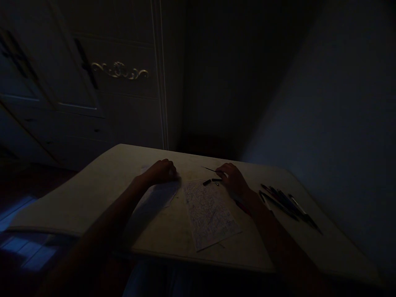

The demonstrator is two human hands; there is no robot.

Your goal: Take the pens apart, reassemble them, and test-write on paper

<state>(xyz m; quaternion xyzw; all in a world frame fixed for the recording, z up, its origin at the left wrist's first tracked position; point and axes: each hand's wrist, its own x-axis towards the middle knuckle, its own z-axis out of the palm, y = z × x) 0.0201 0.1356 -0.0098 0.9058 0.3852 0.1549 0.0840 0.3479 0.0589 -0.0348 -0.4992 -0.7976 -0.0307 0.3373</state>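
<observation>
My right hand (pixel 231 177) is closed in a pinch on a thin dark rod, which looks like a pen refill (pixel 209 169); its fine tip points left. Just below those fingers lie short dark pen parts (pixel 207 182) and a small shiny pen tip (pixel 217 184), at the top of a sheet covered in dense drawing or writing (pixel 210 212). My left hand (pixel 163 170) is curled closed at the upper end of a second, paler sheet (pixel 159 195). Anything inside those fingers is hidden. A dark red object (pixel 243 206) shows partly beside my right wrist.
Several pens (pixel 283 202) lie in a loose bunch on the right of the pale table (pixel 89 194). Beyond the table's far left edge stands a cabinet (pixel 123 111) with gold ornament. A wall (pixel 334 115) borders the right side. The room is very dark.
</observation>
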